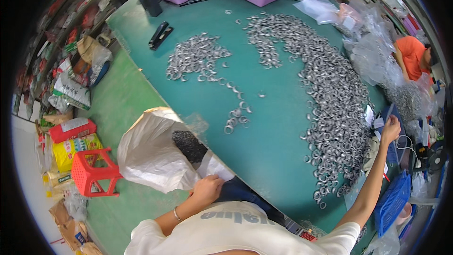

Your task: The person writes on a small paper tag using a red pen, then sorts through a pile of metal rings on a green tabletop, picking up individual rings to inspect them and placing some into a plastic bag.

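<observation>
The left hand (pixel 207 190) is clamping a white sack (pixel 153 160); across metal rings (pixel 337 118) to its right, the right hand (pixel 390 130) is seemingly reaching, closure unclear, probably needing a pinch.

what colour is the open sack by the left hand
The open sack is off-white; the head view shows it best.
</observation>
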`<control>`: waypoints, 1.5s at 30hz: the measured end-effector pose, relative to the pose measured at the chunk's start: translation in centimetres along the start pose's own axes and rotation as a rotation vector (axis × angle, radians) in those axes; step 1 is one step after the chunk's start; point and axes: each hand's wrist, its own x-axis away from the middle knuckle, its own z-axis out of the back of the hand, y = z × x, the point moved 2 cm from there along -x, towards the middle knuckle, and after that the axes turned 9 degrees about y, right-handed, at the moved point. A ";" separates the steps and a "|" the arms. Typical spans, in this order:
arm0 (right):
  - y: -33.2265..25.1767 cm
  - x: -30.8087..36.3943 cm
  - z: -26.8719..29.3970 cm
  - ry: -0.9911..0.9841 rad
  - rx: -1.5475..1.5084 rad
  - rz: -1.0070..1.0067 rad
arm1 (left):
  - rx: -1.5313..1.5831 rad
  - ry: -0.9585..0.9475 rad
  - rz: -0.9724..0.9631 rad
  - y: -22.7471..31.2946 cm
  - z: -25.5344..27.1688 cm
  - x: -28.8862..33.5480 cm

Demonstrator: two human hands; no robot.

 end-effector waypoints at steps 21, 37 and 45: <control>-42.1 26.7 15.9 -0.505 -0.728 0.796 | 0.186 0.052 -0.027 -1.1 1.0 0.9; -46.3 27.6 20.1 -0.701 -1.080 0.259 | 0.160 0.105 -0.002 -1.0 1.4 1.5; -45.9 26.8 15.3 -0.688 -0.917 0.347 | 0.184 0.113 -0.019 -1.1 1.2 1.3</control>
